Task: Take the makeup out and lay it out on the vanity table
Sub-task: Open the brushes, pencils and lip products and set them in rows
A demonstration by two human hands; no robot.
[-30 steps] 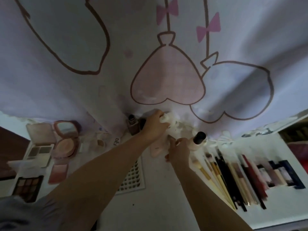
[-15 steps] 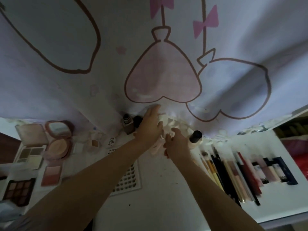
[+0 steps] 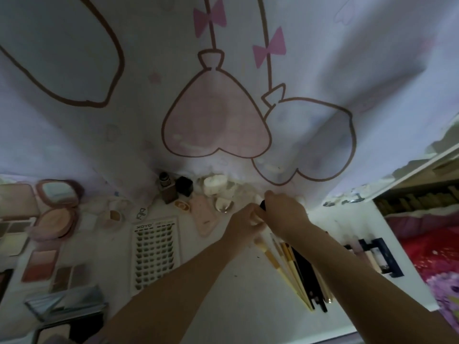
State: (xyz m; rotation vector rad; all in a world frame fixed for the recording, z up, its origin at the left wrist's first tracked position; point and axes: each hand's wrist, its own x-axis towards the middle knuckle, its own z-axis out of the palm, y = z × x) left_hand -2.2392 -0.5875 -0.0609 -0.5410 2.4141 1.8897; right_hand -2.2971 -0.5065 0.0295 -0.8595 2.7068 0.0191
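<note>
— Both hands have slid to the right since a second ago. They were working by the small brown bottle (image 3: 169,192) at the back of the table; now they meet above the tops of the brushes (image 3: 293,264), and the white jars (image 3: 214,186) they covered are in plain sight.

— What do they hold?

— A pale bottle with a black cap (image 3: 262,211). The right hand (image 3: 285,214) is wrapped over the cap end, and the left hand (image 3: 244,224) pinches the pale body from the other side. It's blurred, so I can't tell whether the cap is being turned or the bottle merely steadied.

— So which step is this?

— Placing, I'd say. Most of the makeup is already out on the vanity table (image 3: 223,306): compacts (image 3: 56,209) and colour palettes (image 3: 39,265) to the left, a lash tray (image 3: 155,256) in the middle, brushes and pencils in a row to the right. This bottle looks like one of the last pieces.

— And next?

— Probably setting it down in the bare patch between the pink pouch (image 3: 205,218) and the brush tips — upright, or it may roll into them — then letting go with both hands.

— Anything else different?

— The view has swung a little; more of the red bedding (image 3: 427,247) shows at the right edge than before.
</note>
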